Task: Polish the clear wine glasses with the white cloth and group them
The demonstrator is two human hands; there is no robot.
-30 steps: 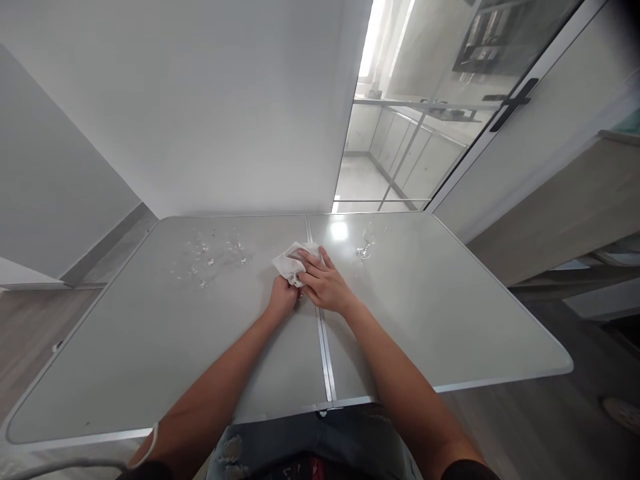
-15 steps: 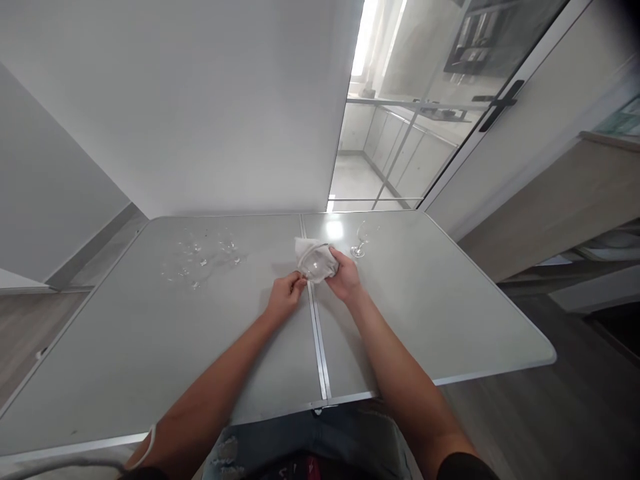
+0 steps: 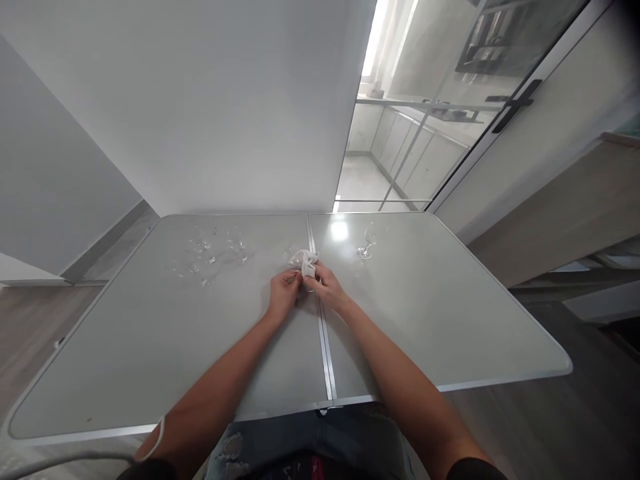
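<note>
Over the table's centre seam my right hand (image 3: 327,287) is closed on a bunched white cloth (image 3: 309,264). The cloth lies against a clear stemmed glass (image 3: 295,259), whose outline is partly covered by it. My left hand (image 3: 284,292) pinches the glass low down, just left of the cloth; the exact spot it grips is hidden by the fingers. Both hands nearly touch. To their right, another clear stemmed glass (image 3: 365,251) stands upright on the table. Several more clear glasses (image 3: 206,257) are grouped to the left, their shapes hard to make out.
A pale grey folding table (image 3: 165,347) with a metal rim spans the view, split by a metal seam (image 3: 327,357). A white wall (image 3: 240,107) rises behind it. A glazed door (image 3: 400,153) stands beyond at the right. A white cable (image 3: 90,457) runs by my left arm.
The cloth, spread around the glass bowl before, is now bunched smaller. My right hand has moved left and turned, closer to my left hand. The view has shifted slightly.
</note>
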